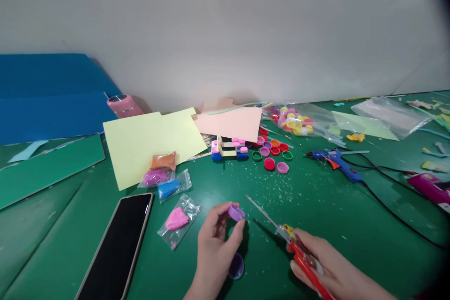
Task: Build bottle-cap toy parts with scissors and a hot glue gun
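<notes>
Between the thumb and fingers of my left hand (218,248) is a small purple plastic bottle cap (236,213), held above the table. A darker purple cap (236,266) lies on the green surface beside that wrist. My right hand (318,258) is wrapped round red-handled scissors (298,251); their thin pointed blades reach up and left towards the held cap without touching it. Beyond both hands sits a small model car (228,148) of pale sticks, with blue and pink parts. Loose coloured caps (269,164) are scattered to its right.
Left of my hands are a phone (114,248) and small bags of pink (177,219), blue (169,188) and orange clay (162,161). To the right rests a blue glue gun (333,159) with a black cord. Paper sheets (140,136) and a bag of caps (291,119) are near the white partition (225,33).
</notes>
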`<state>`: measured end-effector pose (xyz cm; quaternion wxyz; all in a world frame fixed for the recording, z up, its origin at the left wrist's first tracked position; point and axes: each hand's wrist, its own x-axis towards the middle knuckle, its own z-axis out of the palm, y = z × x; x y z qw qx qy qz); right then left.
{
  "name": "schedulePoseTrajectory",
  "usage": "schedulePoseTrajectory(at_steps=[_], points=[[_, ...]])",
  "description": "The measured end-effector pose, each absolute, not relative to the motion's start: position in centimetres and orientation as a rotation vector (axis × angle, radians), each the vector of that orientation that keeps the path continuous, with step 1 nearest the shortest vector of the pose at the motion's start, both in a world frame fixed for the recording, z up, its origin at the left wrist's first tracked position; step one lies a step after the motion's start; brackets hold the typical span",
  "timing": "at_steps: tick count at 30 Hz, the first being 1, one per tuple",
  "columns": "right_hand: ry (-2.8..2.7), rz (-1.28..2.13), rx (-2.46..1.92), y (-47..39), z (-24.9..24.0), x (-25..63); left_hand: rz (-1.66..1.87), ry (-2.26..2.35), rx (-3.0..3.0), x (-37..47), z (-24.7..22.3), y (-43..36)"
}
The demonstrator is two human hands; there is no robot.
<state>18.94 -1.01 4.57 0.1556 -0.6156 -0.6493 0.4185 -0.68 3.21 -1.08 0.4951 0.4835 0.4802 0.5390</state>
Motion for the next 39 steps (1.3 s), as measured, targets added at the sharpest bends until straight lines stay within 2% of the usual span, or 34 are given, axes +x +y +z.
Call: schedulePoseTrajectory(at_steps=[13,22,27,39], points=[[-2.139,0.790,-2.040,-0.6,3.3,19.8,1.305,1.160,1.114,-0.7,-1.5,3.3],[-2.075,0.866,-2.005,-0.6,3.2,19.1,1.265,1.165,1.046,-0.7,-0.9,3.6],[-1.837,1.064,-1.931,-0.5,3.0,19.6,1.302,1.101,1.002,-0.7,-0.6,3.8],[-2.075,0.891,-2.008,-0.7,2.9,18.9,1.336,1.135,1.011,-0.4,-1.1,3.4]])
